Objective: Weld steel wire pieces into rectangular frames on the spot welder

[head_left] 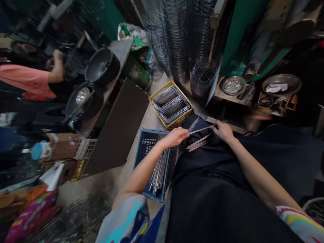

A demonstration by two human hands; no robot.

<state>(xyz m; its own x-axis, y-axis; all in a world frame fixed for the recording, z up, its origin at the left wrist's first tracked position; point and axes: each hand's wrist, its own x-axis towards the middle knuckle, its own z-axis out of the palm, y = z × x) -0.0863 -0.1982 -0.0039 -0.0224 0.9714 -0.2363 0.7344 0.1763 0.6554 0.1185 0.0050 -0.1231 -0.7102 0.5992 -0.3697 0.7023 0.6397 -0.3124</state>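
My left hand (176, 136) is closed round one end of a thin metal rod (201, 130). My right hand (223, 131) is closed on the rod's other end, above my dark-trousered lap. A small bundle of metal rods (199, 143) lies across my lap just below both hands. A blue plastic crate (148, 143) with more straight rods (159, 172) sits under my left forearm. Beyond it stands a yellow crate (154, 96) full of bent rectangular wire frames (170, 104).
Tall stacks of round wire rings (177, 37) and a wire basket (204, 76) stand behind the yellow crate. A metal bowl of small parts (233, 85) and a second bowl (281, 83) sit at right. A dark board (120, 128) leans at left. Another person's arm (30, 77) works at far left.
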